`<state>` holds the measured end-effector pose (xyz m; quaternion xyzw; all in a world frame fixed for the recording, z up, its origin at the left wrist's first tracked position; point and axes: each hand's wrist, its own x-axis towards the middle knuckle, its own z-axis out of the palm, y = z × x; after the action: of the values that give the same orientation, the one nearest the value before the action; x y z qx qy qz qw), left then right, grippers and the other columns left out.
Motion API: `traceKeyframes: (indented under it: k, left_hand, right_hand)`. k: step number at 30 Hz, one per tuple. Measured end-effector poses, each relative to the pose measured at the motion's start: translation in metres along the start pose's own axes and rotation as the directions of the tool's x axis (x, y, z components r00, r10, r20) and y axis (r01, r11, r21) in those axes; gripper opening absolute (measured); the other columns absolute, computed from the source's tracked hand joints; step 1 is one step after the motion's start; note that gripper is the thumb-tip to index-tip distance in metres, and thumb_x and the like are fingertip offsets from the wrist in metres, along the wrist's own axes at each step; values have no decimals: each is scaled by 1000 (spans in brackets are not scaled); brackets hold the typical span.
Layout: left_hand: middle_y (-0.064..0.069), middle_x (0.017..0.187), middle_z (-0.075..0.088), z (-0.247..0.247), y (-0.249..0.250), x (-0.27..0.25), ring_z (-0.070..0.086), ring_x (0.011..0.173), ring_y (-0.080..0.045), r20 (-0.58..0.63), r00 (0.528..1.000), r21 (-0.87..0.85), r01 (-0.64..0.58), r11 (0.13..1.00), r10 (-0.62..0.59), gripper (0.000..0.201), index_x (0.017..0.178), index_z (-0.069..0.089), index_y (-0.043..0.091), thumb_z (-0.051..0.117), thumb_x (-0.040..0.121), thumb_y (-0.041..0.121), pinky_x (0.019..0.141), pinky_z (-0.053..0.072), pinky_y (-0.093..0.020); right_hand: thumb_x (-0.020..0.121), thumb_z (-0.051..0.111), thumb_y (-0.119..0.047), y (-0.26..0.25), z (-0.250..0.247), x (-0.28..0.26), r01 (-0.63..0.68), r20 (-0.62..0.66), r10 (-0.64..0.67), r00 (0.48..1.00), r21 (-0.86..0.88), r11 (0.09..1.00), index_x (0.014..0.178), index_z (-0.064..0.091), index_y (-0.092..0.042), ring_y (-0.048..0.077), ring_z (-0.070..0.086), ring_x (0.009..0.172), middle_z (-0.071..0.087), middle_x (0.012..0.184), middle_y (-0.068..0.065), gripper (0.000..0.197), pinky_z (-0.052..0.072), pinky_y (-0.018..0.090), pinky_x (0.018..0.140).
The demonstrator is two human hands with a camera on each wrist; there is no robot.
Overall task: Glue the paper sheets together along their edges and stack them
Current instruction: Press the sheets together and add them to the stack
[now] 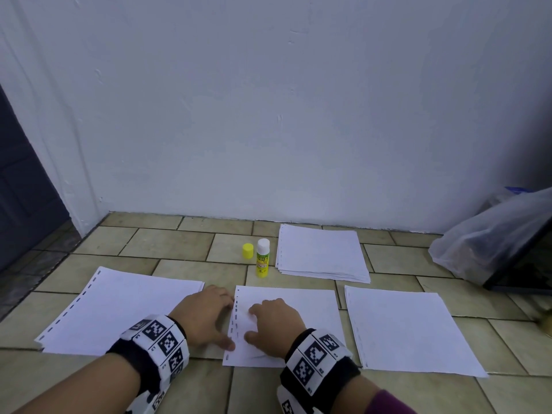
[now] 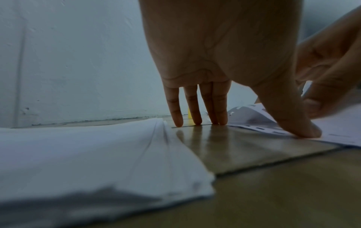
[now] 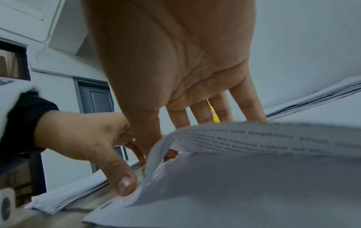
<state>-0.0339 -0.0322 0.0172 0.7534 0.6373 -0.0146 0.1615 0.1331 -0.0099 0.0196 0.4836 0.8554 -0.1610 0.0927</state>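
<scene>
Several white paper piles lie on the tiled floor. The middle sheets (image 1: 301, 312) are under both hands. My left hand (image 1: 221, 322) has straight fingers (image 2: 195, 111) on the tile, and its thumb (image 2: 304, 131) presses down the punched edge of the lower sheet. My right hand (image 1: 254, 322) pinches the top sheet (image 3: 254, 138): its thumb is at the edge, its fingers are on the paper, and the sheet bulges up between them. The uncapped glue stick (image 1: 263, 258) stands upright beyond, with its yellow cap (image 1: 247, 251) beside it.
A left pile (image 1: 119, 309), a right pile (image 1: 412, 330) and a far pile (image 1: 322, 252) flank the middle sheets. The wall stands close behind. A clear plastic bag (image 1: 490, 234) and a dark frame sit at the right, and a dark door (image 1: 21, 180) is at the left.
</scene>
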Motion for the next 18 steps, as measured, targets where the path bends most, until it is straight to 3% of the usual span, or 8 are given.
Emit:
traceKeyframes:
  k: [10, 14, 18]
  left_hand:
    - [15, 136, 42, -1, 1, -1, 39, 124, -5, 9, 1000, -21, 14, 1000, -14, 78, 135, 46, 26, 76, 69, 55, 100, 35, -21]
    - [16, 140, 41, -3, -5, 2, 36, 127, -5, 46, 999, -27, -20, 999, 22, 77, 136, 47, 26, 79, 69, 48, 101, 30, -18]
    - [18, 140, 39, -5, -11, 4, 34, 127, -3, 80, 995, -23, -60, 998, 61, 79, 138, 48, 28, 81, 68, 43, 96, 25, -13]
  right_hand:
    - [90, 55, -44, -2, -4, -1, -24, 25, 23, 999, 11, 1000, 133, 48, -14, 28, 41, 122, 47, 130, 11, 54, 40, 39, 97]
    - [85, 58, -55, 0, -5, -1, -21, 58, 19, 998, 26, 999, 137, 44, -17, 27, 38, 125, 43, 133, 9, 66, 38, 40, 99]
    - [86, 54, -59, 0, -6, -1, -30, 66, 28, 997, 25, 999, 139, 43, -19, 26, 37, 127, 42, 135, 9, 67, 36, 39, 101]
